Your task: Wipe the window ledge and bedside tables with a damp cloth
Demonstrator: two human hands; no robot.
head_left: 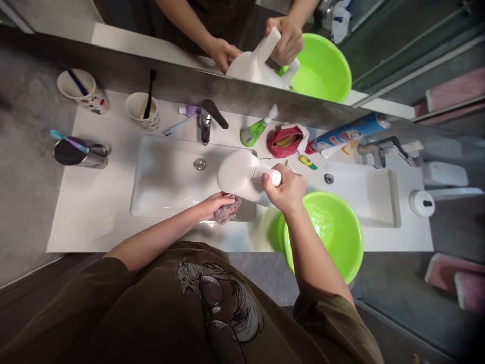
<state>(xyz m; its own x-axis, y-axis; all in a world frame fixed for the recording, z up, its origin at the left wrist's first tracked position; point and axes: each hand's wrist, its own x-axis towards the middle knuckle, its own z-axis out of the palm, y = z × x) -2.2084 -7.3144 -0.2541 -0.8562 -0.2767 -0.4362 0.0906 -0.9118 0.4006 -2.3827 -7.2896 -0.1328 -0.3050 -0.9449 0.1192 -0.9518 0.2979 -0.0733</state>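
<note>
Along front edge of white table [89, 227], sink bowl [166, 177] mid-table, green plastic basin [326, 237] front right, white plastic jug [237, 174] above sink bowl, right hand [284, 188] fingers clamped on jug handle, left hand [215, 206] fingers clamped on grey rag [228, 212] just below jug

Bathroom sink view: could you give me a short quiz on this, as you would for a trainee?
1. Which hand grips the white jug?
2. True or false: the left hand holds a cloth.
3. What colour is the basin? A: red, B: green, C: blue.

Key: 1. The right hand. 2. True. 3. B.
</note>
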